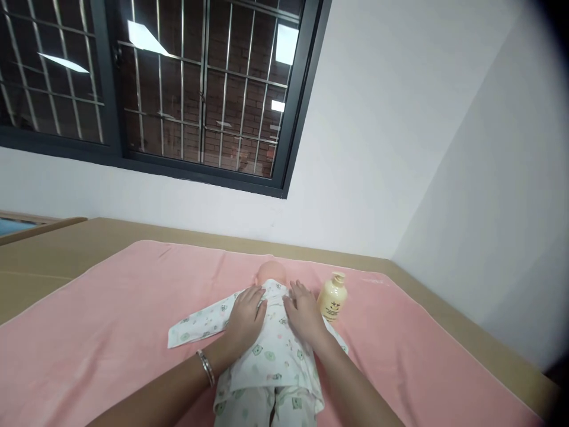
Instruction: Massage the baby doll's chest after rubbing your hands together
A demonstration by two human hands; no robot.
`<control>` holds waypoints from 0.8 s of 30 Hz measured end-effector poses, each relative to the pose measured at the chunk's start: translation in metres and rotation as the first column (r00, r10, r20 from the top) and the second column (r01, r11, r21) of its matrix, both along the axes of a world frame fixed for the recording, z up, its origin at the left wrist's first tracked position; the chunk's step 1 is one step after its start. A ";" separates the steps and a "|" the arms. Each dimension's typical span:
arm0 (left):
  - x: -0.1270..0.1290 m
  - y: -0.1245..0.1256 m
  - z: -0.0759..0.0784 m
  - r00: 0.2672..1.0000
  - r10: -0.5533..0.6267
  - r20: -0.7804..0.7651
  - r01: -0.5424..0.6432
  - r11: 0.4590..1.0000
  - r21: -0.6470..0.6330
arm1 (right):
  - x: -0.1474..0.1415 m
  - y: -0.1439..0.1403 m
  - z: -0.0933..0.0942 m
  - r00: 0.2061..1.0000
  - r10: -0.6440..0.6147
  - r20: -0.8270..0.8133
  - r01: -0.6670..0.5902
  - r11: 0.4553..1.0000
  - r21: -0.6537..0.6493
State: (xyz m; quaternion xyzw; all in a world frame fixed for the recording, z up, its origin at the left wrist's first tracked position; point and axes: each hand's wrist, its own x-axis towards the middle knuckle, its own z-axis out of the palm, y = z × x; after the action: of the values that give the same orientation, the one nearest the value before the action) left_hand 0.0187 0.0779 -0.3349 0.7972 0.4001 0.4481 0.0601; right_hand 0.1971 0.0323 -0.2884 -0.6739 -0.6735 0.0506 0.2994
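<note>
Under your hands lies a doll point(272, 271) with a peach-pink head, dressed in a white garment point(271, 356) printed with small green bear faces and faint pink marks; the blanket point(111, 320) beneath it is plain salmon pink with a paler edge, spread on a tan surface point(53, 249). Beside your right hand point(303, 314) you see a cream-yellow bottle point(332, 298) with dark lettering, and on your left wrist a silver bracelet point(205, 367); the walls point(400, 148) are white, the window frame point(293, 118) black with grey bars before red-brown brick
</note>
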 end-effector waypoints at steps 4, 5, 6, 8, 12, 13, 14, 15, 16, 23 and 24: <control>0.005 -0.020 0.021 0.996 -0.067 0.051 0.071 0.994 -0.087 | 0.027 -0.012 0.038 0.995 -0.010 -0.095 0.025 0.988 0.152; 0.008 -0.028 0.029 0.993 -0.095 0.075 0.105 0.984 -0.143 | 0.036 -0.016 0.047 0.992 -0.017 -0.122 0.039 0.982 0.184; 0.011 -0.035 0.037 0.987 -0.121 0.101 0.140 0.970 -0.201 | 0.046 -0.019 0.056 0.989 -0.029 -0.145 0.060 0.976 0.210; 0.017 -0.046 0.049 0.977 -0.162 0.142 0.197 0.936 -0.292 | 0.063 -0.024 0.068 0.980 -0.064 -0.190 0.109 0.964 0.241; 0.023 -0.045 0.051 0.977 -0.144 0.156 0.188 0.929 -0.320 | 0.073 -0.027 0.073 0.973 -0.073 -0.221 0.118 0.973 0.200; 0.023 -0.041 0.047 0.979 -0.118 0.169 0.166 0.936 -0.310 | 0.069 -0.027 0.072 0.977 -0.042 -0.211 0.081 0.981 0.178; 0.022 -0.037 0.042 0.977 -0.086 0.195 0.143 0.943 -0.299 | 0.061 -0.026 0.069 0.979 -0.007 -0.201 0.041 0.985 0.165; 0.021 -0.034 0.037 0.971 -0.053 0.233 0.121 0.949 -0.291 | 0.052 -0.026 0.064 0.981 0.027 -0.191 0.005 0.987 0.163; 0.019 -0.031 0.032 0.960 -0.021 0.279 0.104 0.952 -0.286 | 0.040 -0.025 0.059 0.982 0.048 -0.181 -0.015 0.984 0.179; 0.015 -0.037 0.029 0.867 0.046 0.496 0.112 0.952 -0.283 | -0.025 -0.027 0.007 0.934 0.341 0.104 -0.350 0.932 0.095; 0.015 -0.039 0.031 0.862 0.046 0.505 0.116 0.951 -0.285 | -0.028 -0.028 0.005 0.926 0.356 0.126 -0.367 0.927 0.072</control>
State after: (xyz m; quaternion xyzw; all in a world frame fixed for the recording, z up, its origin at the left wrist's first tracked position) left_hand 0.0342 0.0391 -0.3039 0.6397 0.4200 0.5728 0.2938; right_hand 0.1693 0.0039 -0.2832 -0.5249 -0.8034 0.0358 0.2788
